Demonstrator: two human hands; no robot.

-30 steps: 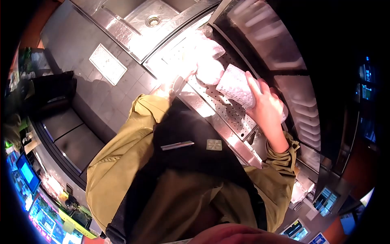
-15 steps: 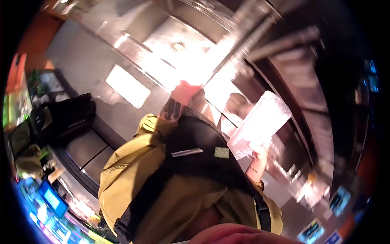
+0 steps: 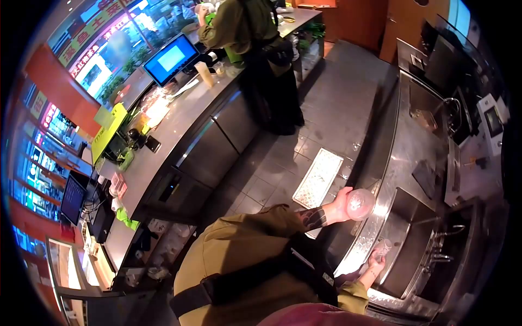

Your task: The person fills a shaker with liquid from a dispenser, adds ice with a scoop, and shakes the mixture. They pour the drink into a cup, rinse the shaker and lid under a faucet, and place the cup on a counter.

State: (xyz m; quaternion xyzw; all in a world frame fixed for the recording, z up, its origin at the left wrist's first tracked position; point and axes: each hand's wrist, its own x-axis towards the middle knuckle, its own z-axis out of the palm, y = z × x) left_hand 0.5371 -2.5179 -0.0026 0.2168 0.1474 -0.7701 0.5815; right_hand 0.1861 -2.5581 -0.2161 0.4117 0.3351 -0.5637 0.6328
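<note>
My left hand [image 3: 343,200] holds a clear, rounded plastic cup [image 3: 359,204] over the steel counter edge beside the sink [image 3: 414,202]. Its forearm is tattooed and comes out of an olive sleeve. Lower down, my right hand [image 3: 376,263] grips a smaller clear cup [image 3: 383,247] above the sink basin's near rim. I wear an olive jacket with a black apron strap across it.
A steel counter [image 3: 402,136] with a second basin and machines runs along the right. A floor drain grate [image 3: 318,178] lies on the grey tiles. To the left stands a service counter [image 3: 163,146] with screens. Another person in olive [image 3: 255,32] works at its far end.
The view has swung from the perforated drain tray to the whole room. My right hand's large textured cup is gone; it now grips a small clear cup, and my left holds a rounded one.
</note>
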